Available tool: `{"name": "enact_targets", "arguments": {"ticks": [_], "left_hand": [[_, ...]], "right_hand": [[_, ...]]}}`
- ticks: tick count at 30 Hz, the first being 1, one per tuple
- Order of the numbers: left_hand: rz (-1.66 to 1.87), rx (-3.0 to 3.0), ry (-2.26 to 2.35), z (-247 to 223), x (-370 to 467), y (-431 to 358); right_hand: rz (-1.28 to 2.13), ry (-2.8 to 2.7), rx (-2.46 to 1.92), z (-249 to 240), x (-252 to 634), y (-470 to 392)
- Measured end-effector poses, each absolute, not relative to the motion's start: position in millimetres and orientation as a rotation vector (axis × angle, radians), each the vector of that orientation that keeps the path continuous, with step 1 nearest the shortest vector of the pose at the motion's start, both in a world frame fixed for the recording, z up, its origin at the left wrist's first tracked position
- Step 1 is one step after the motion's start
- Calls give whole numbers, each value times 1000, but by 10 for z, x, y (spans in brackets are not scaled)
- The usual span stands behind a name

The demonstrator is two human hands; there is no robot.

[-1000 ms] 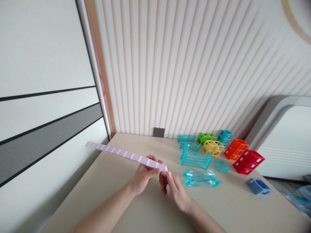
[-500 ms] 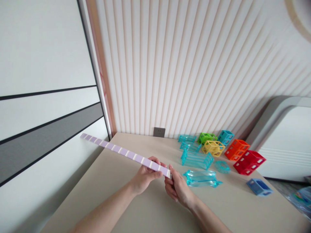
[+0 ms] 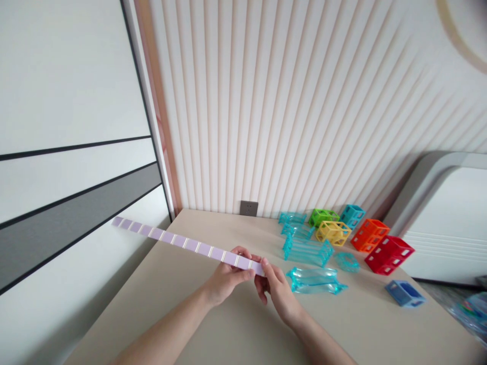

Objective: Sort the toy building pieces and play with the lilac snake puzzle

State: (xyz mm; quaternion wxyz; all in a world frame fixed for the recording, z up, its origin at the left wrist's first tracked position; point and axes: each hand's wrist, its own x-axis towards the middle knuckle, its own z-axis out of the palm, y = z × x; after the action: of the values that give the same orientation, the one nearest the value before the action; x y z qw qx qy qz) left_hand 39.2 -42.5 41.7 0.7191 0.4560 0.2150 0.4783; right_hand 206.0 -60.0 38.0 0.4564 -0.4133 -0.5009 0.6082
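A long, thin purple strip (image 3: 192,245), made of several segments with pale lines between them, slants above the table from upper left to lower right. My left hand (image 3: 225,280) is closed around it near its right end, thumb in front and fingers behind. At that right end, my right hand (image 3: 277,289) pinches the tip between thumb and fingers, with the lower fingers curled below. The strip's far left end reaches past the table's left edge, in front of the white panel.
On the table (image 3: 213,329), right side, lie clear teal pieces (image 3: 317,281), a teal ring (image 3: 347,262), and green (image 3: 323,218), yellow (image 3: 334,232), orange (image 3: 370,235), red (image 3: 388,255) and blue (image 3: 405,294) open frames. A socket (image 3: 249,208) is on the ribbed wall behind.
The strip's far left end has shifted left and slightly down. My right hand has turned and moved a little left at the strip's right end; my left hand keeps its hold.
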Motion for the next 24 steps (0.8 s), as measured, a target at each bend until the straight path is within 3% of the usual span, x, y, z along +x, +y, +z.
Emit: {"name": "enact_targets", "arguments": {"ticks": [6, 12, 18, 24], "left_hand": [[1124, 951, 467, 387, 408, -396], [1446, 763, 409, 460, 327, -302], [1707, 667, 471, 575, 186, -234], [1629, 771, 466, 603, 210, -292]], "right_hand": [[1312, -1226, -1052, 403, 2075, -570], [1083, -1082, -1152, 518, 2292, -533], [1045, -864, -1191, 657, 2892, -794], [1086, -565, -1189, 642, 3709, -1215]]}}
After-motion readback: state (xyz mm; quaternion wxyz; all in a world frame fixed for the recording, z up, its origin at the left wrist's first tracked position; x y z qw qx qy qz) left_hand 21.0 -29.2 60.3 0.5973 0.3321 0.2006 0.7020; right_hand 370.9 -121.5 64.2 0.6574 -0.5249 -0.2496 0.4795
